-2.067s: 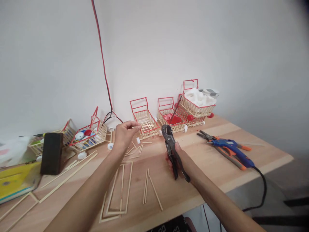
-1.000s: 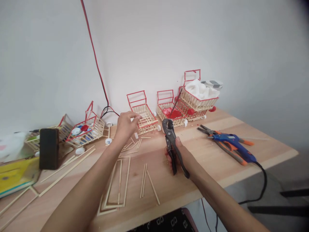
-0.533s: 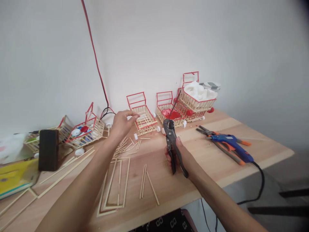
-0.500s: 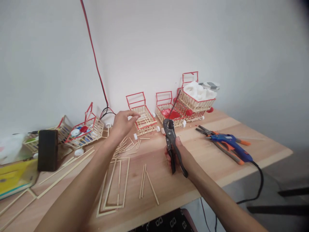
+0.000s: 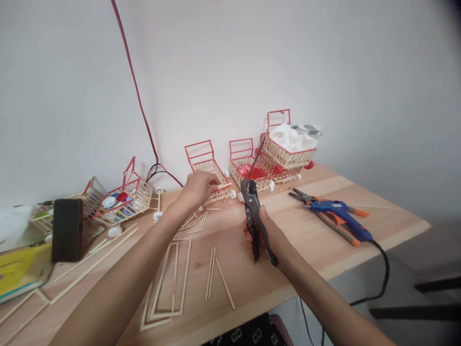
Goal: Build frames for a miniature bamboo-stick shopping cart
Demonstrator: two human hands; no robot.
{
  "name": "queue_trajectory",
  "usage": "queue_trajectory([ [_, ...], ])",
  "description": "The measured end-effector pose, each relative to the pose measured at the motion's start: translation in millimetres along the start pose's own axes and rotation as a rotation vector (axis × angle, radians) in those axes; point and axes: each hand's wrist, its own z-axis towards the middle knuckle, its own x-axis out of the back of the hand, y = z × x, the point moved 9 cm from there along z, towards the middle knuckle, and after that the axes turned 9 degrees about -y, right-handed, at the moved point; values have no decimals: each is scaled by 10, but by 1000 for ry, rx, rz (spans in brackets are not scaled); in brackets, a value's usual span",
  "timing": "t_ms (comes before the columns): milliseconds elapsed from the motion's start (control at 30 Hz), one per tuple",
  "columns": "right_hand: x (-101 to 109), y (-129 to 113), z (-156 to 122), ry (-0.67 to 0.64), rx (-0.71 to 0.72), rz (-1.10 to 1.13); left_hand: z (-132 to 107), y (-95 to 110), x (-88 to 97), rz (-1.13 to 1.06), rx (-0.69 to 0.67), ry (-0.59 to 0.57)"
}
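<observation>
My right hand is wrapped around the handles of a black pipe cutter, whose hooked jaw points up and away from me. My left hand reaches over the front of a small stick-built shopping cart with a red handle. Its thumb and fingers are pinched on a thin wooden stick that lies across the cart's basket. Just to the right stands another cart with red material in it. Short cut sticks lie below my left hand, partly hidden by my forearm.
Stick frames and loose sticks lie in front. A blue glue gun and pliers are at right, with a cord over the table edge. Stacked carts hold white material. A phone stands at left beside more carts.
My left hand has moved right and slightly down, onto the stick across the cart. My right hand keeps the pipe cutter in about the same place. The view has shifted slightly.
</observation>
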Motion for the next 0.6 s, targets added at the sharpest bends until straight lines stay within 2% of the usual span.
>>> queue_trajectory([
  [167, 3, 49, 38, -11, 5, 74, 47, -15, -41, 6, 22, -6],
  [267, 18, 54, 54, 5, 3, 89, 3, 57, 69, 12, -1, 53],
  [367, 34, -2, 30, 24, 25, 117, -198, 193, 239, 34, -49, 166],
  [433, 61, -84, -10, 43, 80, 162, -414, 281, 259, 39, -54, 193],
  [500, 129, -180, -65, 93, 163, 229, -658, 357, 157, 13, -32, 145],
  [600, 244, -248, -130, 170, 243, 324, -1008, 484, -136, -78, 22, -13],
])
